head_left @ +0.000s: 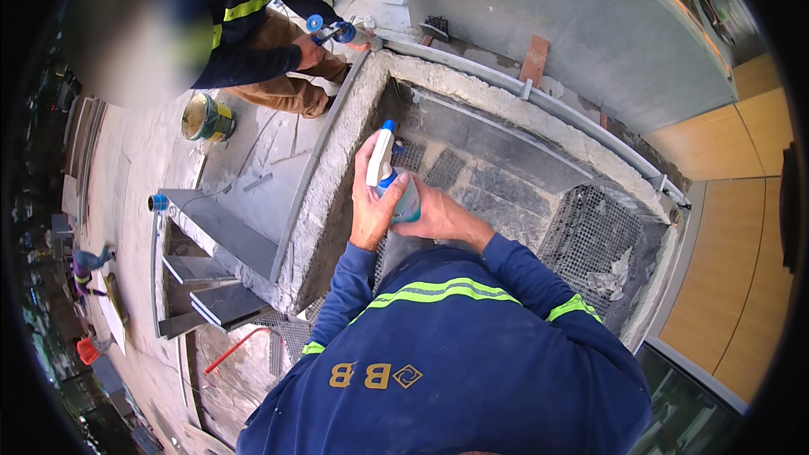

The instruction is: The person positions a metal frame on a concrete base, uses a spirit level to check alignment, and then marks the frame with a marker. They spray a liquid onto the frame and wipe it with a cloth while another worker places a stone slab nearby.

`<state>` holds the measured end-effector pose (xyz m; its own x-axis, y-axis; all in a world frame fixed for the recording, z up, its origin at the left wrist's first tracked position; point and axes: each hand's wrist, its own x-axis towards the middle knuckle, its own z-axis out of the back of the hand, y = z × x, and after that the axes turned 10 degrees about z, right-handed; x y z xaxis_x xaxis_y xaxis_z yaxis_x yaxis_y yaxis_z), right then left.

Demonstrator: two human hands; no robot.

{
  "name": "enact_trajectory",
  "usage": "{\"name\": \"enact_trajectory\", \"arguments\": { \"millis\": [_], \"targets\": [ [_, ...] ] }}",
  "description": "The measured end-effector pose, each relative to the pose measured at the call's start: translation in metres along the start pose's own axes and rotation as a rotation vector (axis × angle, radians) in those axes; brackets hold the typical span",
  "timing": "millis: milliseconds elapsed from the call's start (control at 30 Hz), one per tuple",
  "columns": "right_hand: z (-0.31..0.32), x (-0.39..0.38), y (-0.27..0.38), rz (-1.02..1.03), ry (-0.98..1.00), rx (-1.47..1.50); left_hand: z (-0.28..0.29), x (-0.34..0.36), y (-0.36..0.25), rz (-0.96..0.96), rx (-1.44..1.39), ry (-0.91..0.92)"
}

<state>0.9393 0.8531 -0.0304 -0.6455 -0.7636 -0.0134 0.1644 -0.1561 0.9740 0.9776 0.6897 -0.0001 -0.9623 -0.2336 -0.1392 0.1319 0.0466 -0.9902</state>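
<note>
Both of my hands are around a clear spray bottle (pixel 408 205) with blue-green liquid inside, held upright in front of my body. Its white trigger head (pixel 380 160) has a blue nozzle and a blue collar. My left hand (pixel 368 209) wraps the bottle and the trigger side, fingers partly hidden behind it. My right hand (pixel 445 217) grips the bottle's lower body from the other side. Beneath them lies the floor of a rectangular pit with rough concrete walls (pixel 313 227), lined with dark grey slabs (pixel 506 185).
A co-worker (pixel 253 25) crouches beyond the pit's far left corner with a blue-and-grey hand tool (pixel 344 32) at the rim. A dark bucket (pixel 222 122) stands nearby. Loose grey slabs (pixel 227 299) lie left, black mesh-like sheets (pixel 586 236) right. Wood panels (pixel 716 227) bound the right side.
</note>
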Motion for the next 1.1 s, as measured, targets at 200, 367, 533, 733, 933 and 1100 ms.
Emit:
{"name": "enact_trajectory", "arguments": {
  "millis": [200, 367, 533, 733, 933, 1100],
  "targets": [
    [0.003, 0.062, -0.018, 0.045, 0.003, -0.045, 0.035, 0.064, -0.007, -0.076, 0.132, 0.089],
    [0.032, 0.114, -0.032, -0.182, 0.255, 0.148, 0.077, 0.111, 0.003, 0.046, 0.08, 0.099],
    [0.054, 0.147, -0.068, -0.134, -0.116, 0.415, 0.122, 0.151, 0.011, 0.046, 0.261, 0.258],
    [0.075, 0.212, -0.092, -0.062, -0.564, 1.025, 0.12, 0.198, 0.008, 0.003, 0.44, 0.377],
    [0.114, 0.275, -0.122, 0.045, -0.634, 1.394, 0.084, 0.248, 0.011, -0.058, 0.56, 0.4],
    [0.154, 0.302, -0.156, 0.051, -0.661, 1.554, 0.043, 0.302, 0.039, -0.083, 0.6, 0.401]
  ]
}}
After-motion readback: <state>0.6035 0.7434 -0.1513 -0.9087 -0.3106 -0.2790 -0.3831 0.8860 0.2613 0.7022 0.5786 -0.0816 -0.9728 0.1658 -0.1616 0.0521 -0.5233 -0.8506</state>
